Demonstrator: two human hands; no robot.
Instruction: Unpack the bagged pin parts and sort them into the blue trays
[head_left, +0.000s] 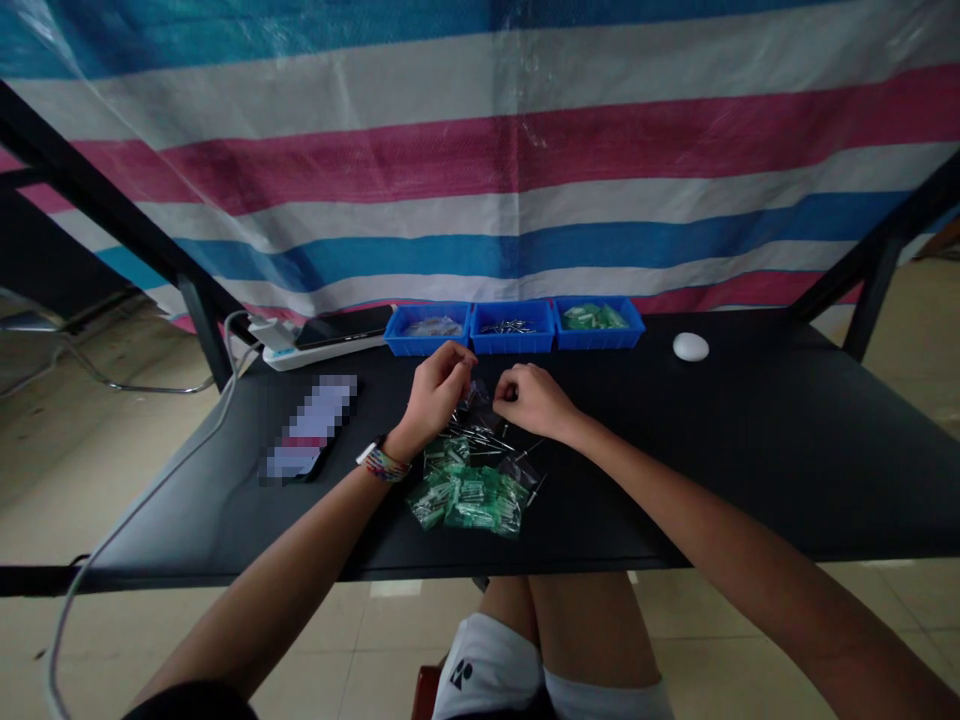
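My left hand [439, 392] hovers over the middle of the table, its fingers bent together. Close by on the right, my right hand [534, 402] has thumb and fingertips pinched; what either hand holds is too small to make out. Between them shows a small clear plastic bag [475, 396]; whether a hand touches it I cannot tell. Below the hands lies a loose pile of thin metal pins, perhaps rivets [480, 438]. Nearer the table's front edge, several small green-tinted bags [480, 498] with slim pieces inside are heaped together.
Three blue bins stand in a row at the back: the left bin [427, 344] with clear bags, the middle bin [512, 342] with metal pins, the right bin [600, 338] with green bags. A phone [313, 428], a power strip [330, 350] and a white oval object [690, 347] share the table.
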